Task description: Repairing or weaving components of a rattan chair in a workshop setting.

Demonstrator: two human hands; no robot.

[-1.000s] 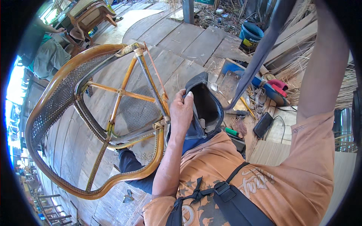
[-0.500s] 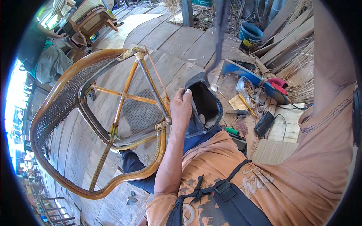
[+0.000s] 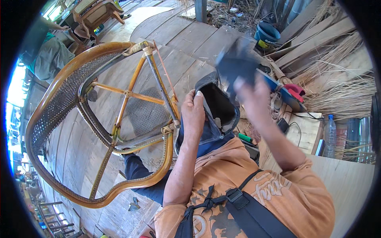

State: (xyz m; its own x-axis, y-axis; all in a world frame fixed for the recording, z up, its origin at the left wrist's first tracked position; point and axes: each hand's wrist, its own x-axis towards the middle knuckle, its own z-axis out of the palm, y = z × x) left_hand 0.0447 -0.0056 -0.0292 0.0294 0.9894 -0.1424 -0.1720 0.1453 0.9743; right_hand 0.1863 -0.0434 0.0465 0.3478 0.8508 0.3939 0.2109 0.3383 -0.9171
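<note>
My left hand (image 3: 193, 113) is clamped on the near rim of a dark bag (image 3: 219, 106), thumb and fingers pinching the edge, and the mouth gapes toward the right. My right hand (image 3: 256, 97) is up at the far side, all blur, against a dark piece of stuff (image 3: 237, 65); I can't tell how its fingers are closed, or whether that piece is part of the bag. The bag sits right here in front of my waist, just beside the chair frame (image 3: 154, 181); whether they touch, I can't make out.

Best way to do this, I reckon: a firm left pinch so the rim can't fold in, the right hand slower and clear of the bag's edge, no tugging toward the frame.

Further out, right side: a green-handled thing (image 3: 245, 137) near my shirt, something red (image 3: 294, 92), a clear bottle (image 3: 330, 137), dry strips (image 3: 337, 95) in a heap, a bucket (image 3: 266, 36) beyond. Far left, another person (image 3: 51, 59) by a wooden chair (image 3: 97, 18).
</note>
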